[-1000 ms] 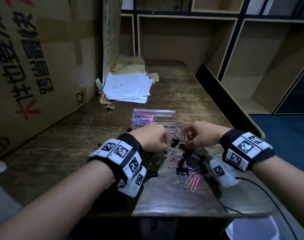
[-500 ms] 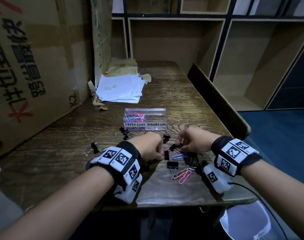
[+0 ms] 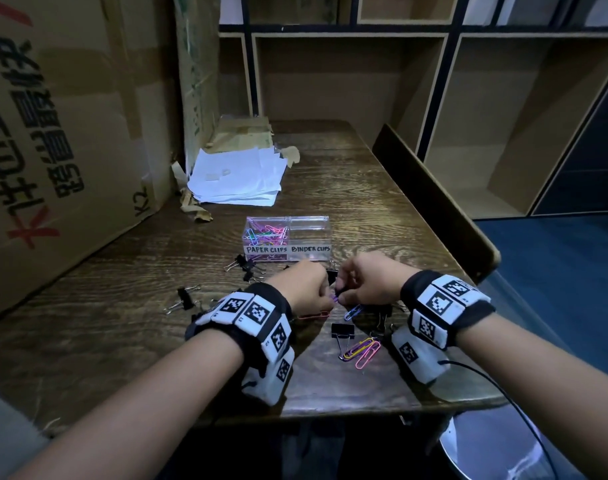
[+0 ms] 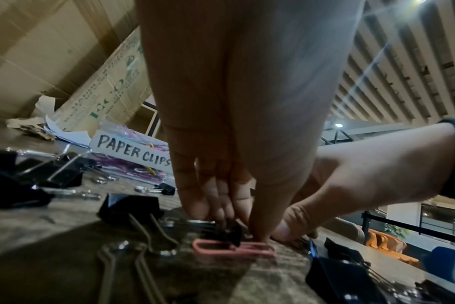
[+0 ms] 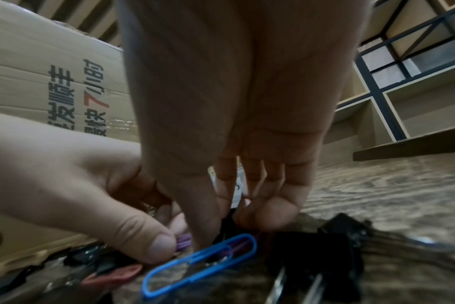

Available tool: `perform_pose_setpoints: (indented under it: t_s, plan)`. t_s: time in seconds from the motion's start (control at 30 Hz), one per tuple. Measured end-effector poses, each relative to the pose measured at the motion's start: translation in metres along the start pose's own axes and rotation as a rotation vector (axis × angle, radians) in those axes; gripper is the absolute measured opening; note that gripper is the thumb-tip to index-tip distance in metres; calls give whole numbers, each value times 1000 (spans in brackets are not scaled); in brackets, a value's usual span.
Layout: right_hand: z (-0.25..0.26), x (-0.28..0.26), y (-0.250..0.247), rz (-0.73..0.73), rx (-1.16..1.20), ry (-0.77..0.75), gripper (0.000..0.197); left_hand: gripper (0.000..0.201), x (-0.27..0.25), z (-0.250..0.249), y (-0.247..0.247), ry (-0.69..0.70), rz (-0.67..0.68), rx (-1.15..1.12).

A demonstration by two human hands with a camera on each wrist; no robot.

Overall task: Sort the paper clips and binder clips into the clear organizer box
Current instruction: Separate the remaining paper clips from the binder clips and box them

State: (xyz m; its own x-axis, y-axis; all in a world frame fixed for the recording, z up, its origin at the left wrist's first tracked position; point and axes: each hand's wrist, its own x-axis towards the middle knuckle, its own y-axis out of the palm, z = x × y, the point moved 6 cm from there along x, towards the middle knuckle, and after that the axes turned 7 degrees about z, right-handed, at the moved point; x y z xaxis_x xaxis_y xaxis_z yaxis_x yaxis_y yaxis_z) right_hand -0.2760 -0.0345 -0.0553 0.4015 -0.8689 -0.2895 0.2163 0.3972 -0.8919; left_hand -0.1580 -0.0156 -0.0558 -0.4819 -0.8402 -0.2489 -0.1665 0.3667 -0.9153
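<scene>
Sitting far of the hands on the wooden table (image 3: 382, 188): the clear organizer box (image 3: 309, 223), its left compartment, labelled PAPER CLIPS, already holding a tangle of coloured paper clips (image 3: 266, 233), its right one, labelled BINDER CLIPS, looking empty. Judging the sorting as partly done for paper clips and not begun for binder clips. Still lying loose: black binder clips (image 3: 342, 332) near and left of the hands, a blue paper clip (image 5: 200, 265), a pink paper clip (image 4: 234, 247), and a near cluster of coloured ones (image 3: 361, 351).

Working close together just near of the box: left hand (image 3: 304, 289) with fingertips (image 4: 259, 232) pressed together, pinching a purple paper clip (image 5: 182, 242); right hand (image 3: 368, 285) curling its fingers down onto a small black clip, the exact hold hidden.

Compared with half a second ago: hands closing further together over the pile, the head view tipping a little nearer, box and loose clips lying unchanged.
</scene>
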Motion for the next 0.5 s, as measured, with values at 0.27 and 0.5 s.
perform_pose_setpoints:
  t_s: [0.27,0.5]
  plan:
    - [2,1,-10,-115,-56,6,20,20,-11,8,-18,-13,24,20]
    - [0,-9,-18,49,115,-39,21,33,-24,26,-40,5,-38,-78]
